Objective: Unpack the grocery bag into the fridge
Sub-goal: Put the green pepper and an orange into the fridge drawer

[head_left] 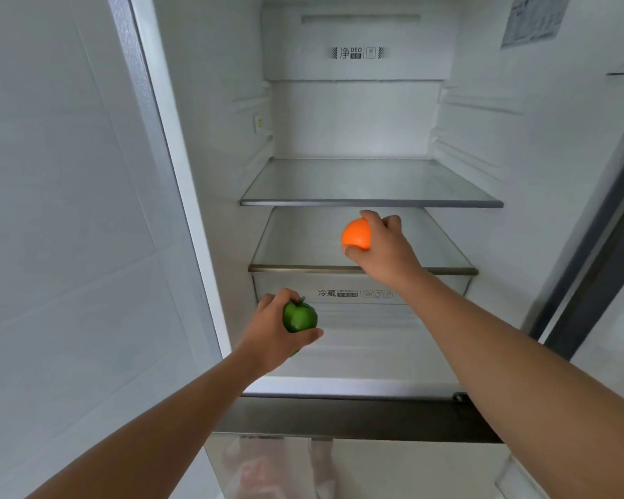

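The fridge stands open in front of me, its white inside bare. My right hand (384, 246) grips an orange (356, 234) and holds it just above the lower glass shelf (296, 243), past that shelf's front edge. My left hand (272, 329) grips a green bell pepper (299, 316), stem up, in front of the clear drawer (361, 293) below that shelf. The upper glass shelf (368, 183) carries nothing. No grocery bag is in view.
The closed fridge door (69, 228) fills the left side, close to my left arm. The open door's dark edge (598, 253) runs down the right. A glossy lower drawer front (375, 470) lies under my arms.
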A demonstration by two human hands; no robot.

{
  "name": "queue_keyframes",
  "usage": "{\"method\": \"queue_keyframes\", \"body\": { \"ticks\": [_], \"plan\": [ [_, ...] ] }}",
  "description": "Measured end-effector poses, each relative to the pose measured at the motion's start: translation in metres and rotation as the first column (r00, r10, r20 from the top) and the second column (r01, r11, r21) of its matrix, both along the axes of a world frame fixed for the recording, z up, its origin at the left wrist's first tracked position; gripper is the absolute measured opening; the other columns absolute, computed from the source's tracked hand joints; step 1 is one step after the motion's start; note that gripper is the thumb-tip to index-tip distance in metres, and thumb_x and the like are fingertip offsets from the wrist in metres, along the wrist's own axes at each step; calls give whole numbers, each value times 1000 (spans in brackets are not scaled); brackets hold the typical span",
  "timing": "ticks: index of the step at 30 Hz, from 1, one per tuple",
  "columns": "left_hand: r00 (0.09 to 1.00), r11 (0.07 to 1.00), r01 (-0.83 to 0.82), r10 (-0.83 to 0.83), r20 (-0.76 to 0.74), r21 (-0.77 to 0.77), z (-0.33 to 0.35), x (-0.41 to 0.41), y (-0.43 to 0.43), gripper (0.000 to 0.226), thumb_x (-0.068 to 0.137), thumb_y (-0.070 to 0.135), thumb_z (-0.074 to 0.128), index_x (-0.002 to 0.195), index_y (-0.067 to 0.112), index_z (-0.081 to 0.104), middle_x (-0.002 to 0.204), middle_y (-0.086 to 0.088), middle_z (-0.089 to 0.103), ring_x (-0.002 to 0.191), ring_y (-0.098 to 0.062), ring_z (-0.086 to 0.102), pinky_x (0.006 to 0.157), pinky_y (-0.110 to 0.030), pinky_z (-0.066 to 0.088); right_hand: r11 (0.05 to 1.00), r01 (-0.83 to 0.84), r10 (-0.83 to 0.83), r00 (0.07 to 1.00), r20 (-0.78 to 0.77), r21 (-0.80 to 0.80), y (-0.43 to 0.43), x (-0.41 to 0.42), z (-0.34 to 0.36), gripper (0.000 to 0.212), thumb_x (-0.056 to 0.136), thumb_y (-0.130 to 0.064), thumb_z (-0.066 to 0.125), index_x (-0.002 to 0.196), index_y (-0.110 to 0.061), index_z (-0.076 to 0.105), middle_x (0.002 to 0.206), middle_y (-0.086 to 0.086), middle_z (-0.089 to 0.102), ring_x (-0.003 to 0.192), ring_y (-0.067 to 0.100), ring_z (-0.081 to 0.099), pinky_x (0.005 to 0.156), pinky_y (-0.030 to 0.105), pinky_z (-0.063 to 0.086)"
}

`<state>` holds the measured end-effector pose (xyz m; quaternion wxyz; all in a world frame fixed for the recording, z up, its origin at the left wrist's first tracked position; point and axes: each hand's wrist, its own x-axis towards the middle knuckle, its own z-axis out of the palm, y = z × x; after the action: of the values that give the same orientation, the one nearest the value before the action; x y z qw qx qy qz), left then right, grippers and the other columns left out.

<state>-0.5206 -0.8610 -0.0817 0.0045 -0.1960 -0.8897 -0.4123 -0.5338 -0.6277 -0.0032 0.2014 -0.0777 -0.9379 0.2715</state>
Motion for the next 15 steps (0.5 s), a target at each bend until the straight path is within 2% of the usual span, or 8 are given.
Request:
{"method": "queue_keyframes", "body": {
  "ticks": [2, 7, 12, 15],
  "plan": [
    [1000, 1000, -7, 7, -8, -5, 2, 0, -3, 61, 67, 48, 84, 114, 36, 47, 114, 7, 43, 93, -11, 54, 76, -21, 50, 999, 2, 0, 999, 47, -35, 4, -9, -2, 78, 88, -46, 68, 152, -27, 27, 141, 12, 30, 116, 40, 54, 97, 48, 50],
    [1000, 1000, -6, 5, -19, -23, 5, -2, -10, 61, 69, 50, 83, 115, 38, 45, 116, 6, 43, 89, -7, 52, 69, -13, 46, 1000, 15, -16, 994, 105, 13, 6, -20, -8, 82, 91, -47, 64, 155, -24, 18, 144, 17, 32, 122, 42, 50, 99, 50, 47],
    [1000, 999, -4, 3, -26, -37, 8, -2, -12, 61, 69, 50, 83, 115, 38, 44, 117, 6, 43, 92, -9, 52, 66, -10, 43, 998, 56, -57, 994, 92, 7, 10, -15, -12, 92, 88, -52, 66, 158, -25, 11, 151, 17, 26, 132, 41, 41, 104, 51, 41],
    [1000, 999, 3, -4, -30, -33, 9, -3, -11, 61, 70, 49, 83, 116, 37, 44, 119, 5, 43, 94, -11, 52, 68, -11, 43, 994, 107, -107, 994, -1, 34, 8, -3, -16, 88, 88, -48, 67, 157, -21, 19, 150, 15, 28, 133, 39, 37, 101, 50, 42]
  ]
}}
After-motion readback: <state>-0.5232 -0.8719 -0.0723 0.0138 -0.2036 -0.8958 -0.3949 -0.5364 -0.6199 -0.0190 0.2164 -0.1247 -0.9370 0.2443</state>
